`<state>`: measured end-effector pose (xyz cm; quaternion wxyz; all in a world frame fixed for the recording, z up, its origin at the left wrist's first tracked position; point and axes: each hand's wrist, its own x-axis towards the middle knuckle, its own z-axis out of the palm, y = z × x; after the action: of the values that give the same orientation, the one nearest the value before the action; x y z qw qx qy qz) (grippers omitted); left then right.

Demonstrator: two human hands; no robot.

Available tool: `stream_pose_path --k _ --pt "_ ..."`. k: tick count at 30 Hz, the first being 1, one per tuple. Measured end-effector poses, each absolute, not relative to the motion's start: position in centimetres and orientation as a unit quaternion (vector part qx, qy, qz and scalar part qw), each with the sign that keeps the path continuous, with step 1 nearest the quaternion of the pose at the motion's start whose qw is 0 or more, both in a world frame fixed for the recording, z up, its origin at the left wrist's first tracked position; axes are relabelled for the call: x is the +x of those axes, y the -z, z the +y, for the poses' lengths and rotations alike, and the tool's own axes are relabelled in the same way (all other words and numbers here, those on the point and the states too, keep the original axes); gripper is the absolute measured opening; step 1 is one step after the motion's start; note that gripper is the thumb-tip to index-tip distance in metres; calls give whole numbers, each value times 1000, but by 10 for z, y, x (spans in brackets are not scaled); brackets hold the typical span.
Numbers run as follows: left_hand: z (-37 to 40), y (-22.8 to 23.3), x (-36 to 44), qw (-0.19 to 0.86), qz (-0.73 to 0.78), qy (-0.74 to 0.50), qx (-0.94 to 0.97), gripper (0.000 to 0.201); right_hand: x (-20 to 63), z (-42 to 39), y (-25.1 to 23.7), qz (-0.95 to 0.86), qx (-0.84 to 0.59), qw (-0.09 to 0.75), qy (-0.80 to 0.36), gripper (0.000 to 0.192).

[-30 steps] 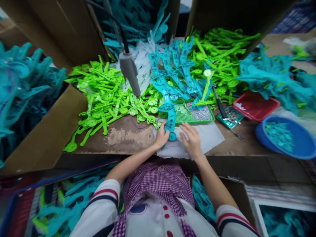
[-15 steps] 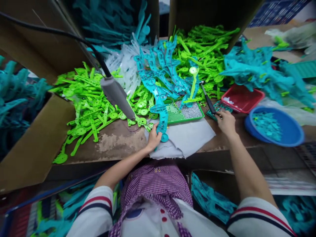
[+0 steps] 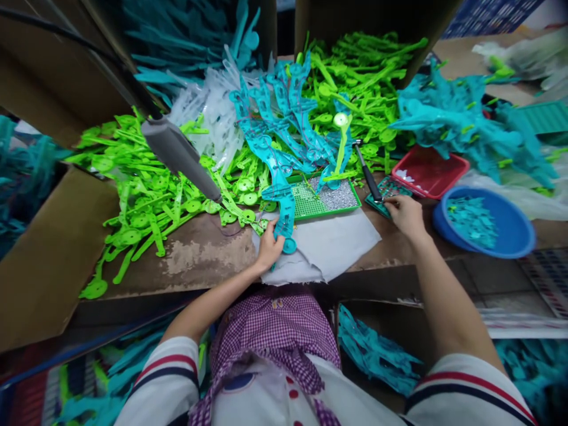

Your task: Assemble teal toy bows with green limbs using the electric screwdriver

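My left hand (image 3: 270, 247) is closed around the lower end of a long teal plastic part (image 3: 286, 213), which leans up from a pale cloth at the table's front edge. My right hand (image 3: 406, 217) has its fingers pinched together over a small green tray of little parts (image 3: 393, 190); whatever they hold is too small to make out. A hammer (image 3: 367, 173) with a black handle lies beside those fingertips, its handle end resting at the tray. Between my hands is a green perforated tray (image 3: 306, 204) partly filled with tiny silvery pieces.
A grey hanging power tool (image 3: 180, 155) slants down at left over heaped lime-green parts (image 3: 142, 207). Joined teal parts (image 3: 293, 124) lie at the back. On the right are a red tray (image 3: 437, 174) and a blue basin (image 3: 510, 231) holding small teal pieces. The cloth (image 3: 341, 242) covers the front.
The whole view has shifted slightly. My right fingertips have come off the hammer's handle end and are over the small green tray. My left hand keeps its hold on the teal part.
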<state>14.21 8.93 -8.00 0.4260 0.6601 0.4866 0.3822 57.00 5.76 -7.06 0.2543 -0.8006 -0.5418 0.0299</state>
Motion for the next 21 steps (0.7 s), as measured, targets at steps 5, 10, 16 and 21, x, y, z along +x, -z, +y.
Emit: stream_pose_path --k 5,10,16,21 --pt "89 80 142 427 491 -377 660 46 560 56 72 -536 -799 273 -10 21" --pt "89 81 141 426 485 -383 661 47 562 51 63 -528 -796 296 18 16" --pt "88 79 143 422 491 -378 662 47 572 39 59 -560 -785 265 -2 12" --pt "87 79 144 425 489 -374 664 50 560 39 43 -581 -776 246 0 22"
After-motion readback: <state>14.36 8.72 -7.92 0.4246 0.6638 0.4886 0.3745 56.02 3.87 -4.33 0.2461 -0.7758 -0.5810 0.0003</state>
